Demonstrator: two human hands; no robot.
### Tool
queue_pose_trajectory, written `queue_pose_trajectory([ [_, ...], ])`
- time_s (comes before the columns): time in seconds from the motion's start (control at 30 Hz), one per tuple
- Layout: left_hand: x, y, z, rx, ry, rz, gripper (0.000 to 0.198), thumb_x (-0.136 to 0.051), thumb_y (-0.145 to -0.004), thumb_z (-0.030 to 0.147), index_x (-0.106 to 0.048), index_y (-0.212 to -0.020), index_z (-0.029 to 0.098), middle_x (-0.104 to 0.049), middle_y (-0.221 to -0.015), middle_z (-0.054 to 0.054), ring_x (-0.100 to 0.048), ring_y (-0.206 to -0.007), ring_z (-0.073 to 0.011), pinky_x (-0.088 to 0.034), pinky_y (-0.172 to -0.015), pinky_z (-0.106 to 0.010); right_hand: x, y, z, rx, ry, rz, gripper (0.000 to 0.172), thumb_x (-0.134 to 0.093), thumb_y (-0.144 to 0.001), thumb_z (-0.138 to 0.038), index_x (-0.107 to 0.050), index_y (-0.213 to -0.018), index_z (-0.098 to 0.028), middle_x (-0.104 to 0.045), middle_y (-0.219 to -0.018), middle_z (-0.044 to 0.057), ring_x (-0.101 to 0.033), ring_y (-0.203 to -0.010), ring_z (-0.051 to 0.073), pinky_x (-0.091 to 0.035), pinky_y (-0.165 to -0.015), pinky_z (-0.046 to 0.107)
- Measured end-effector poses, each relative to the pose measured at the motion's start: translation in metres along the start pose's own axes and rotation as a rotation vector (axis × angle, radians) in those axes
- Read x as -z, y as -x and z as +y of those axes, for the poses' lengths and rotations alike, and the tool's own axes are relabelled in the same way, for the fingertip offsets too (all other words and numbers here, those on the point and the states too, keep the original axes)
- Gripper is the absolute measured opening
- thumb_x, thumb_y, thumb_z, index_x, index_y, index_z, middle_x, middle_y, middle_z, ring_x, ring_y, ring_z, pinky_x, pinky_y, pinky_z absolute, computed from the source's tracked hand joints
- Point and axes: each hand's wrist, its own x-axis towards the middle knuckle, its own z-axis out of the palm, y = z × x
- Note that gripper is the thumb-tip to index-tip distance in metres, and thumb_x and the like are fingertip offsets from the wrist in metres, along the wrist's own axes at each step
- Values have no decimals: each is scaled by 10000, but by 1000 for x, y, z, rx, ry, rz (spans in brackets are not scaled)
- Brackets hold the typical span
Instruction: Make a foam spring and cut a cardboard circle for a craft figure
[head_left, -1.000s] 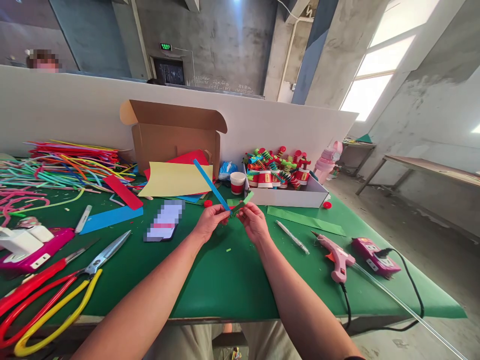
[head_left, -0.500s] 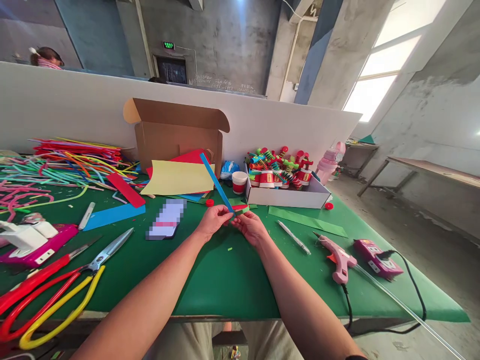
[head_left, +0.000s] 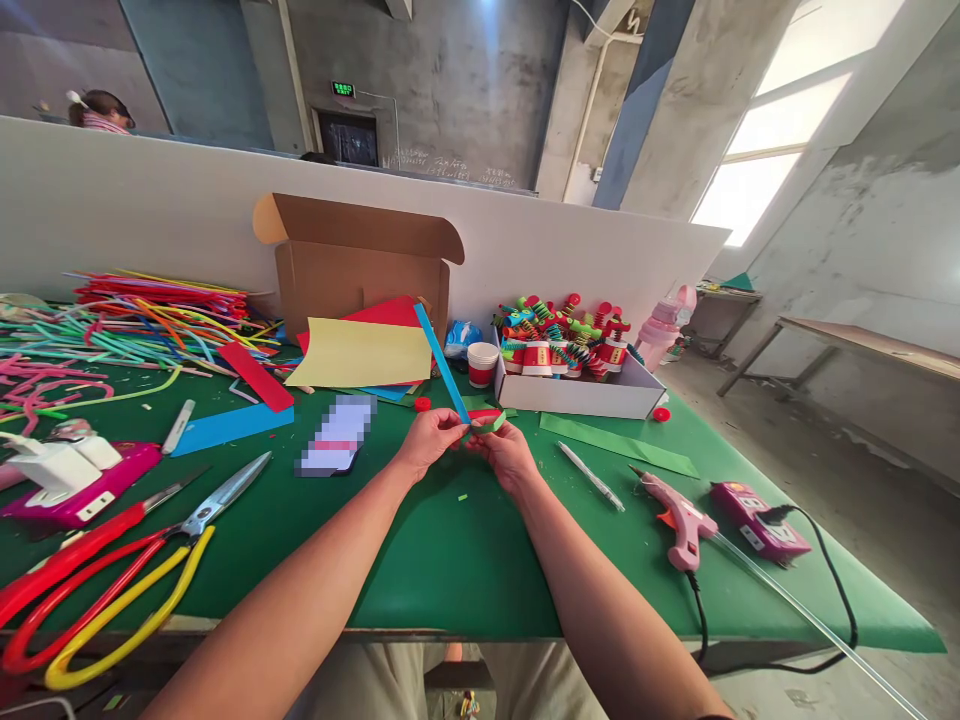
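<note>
Pinching the lower end of a blue strip (head_left: 442, 364) near the centre of the frame, the left hand (head_left: 430, 441) has its grip closed, thumb against fingers, and the strip slants up and to the left from there. Just beside it, the right hand (head_left: 508, 453) has its grip closed on a short green strip (head_left: 491, 424), the fingertips of both hands nearly meeting where the two strips come together; how they join is too small to tell. Both hands are over the green table (head_left: 450, 570). Just behind them, near the centre, stand a paper cup (head_left: 481, 366) and, to its right, a white box (head_left: 577, 397) heaped with colourful spring-bodied figures (head_left: 562, 338). A long green paper strip (head_left: 619, 444) and a pen (head_left: 591, 477) lie right of centre, with a pink glue gun (head_left: 682, 518) farther into the lower right. Scissors (head_left: 199, 519) with red and yellow handles lie at lower left, a phone (head_left: 339, 435) left of centre, and a yellow sheet (head_left: 367, 352) before an open cardboard box (head_left: 360, 265) in the upper middle
</note>
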Motion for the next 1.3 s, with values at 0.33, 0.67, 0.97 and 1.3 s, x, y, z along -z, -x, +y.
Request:
queue_pose_trajectory([
  [0.33, 1, -1, -4, 36, 61, -34, 291, -759, -593, 428, -633, -612, 167, -597, -569, 16, -518, -525, -109, -425, -548, -251, -3, 4, -2, 123, 219, 57, 300, -833, -555, -414, -696, -671, -174, -694, -660, 23, -619, -577, 155, -551, -626, 328],
  [0.67, 2, -4, -4, 21, 88, -13, 301, -773, -599, 427, -677, -715, 166, -682, -678, -13, -578, -604, -130, -474, -602, -265, -1, 2, -2, 70, 96, 19, 303, -864, -516, -328, -686, -697, -162, -681, -623, 3, -632, -592, 126, -555, -687, 289],
  [0.97, -2, 4, 2, -14, 95, -24, 352, -780, -613, 434, -647, -807, 171, -654, -676, 7, -566, -593, -119, -459, -572, -247, -1, 2, -3, 3, 12, 22, 328, -900, -480, -301, -669, -665, -159, -687, -642, 2, -640, -581, 118, -553, -640, 260],
  [1.3, 0, 3, 5, -28, -2, 82, 299, -751, -604, 440, -606, -650, 183, -598, -585, 22, -563, -585, -133, -471, -590, -263, -4, 5, -3, -38, -5, -57, 340, -905, -493, -303, -726, -730, -137, -714, -684, 26, -657, -610, 118, -568, -703, 267],
])
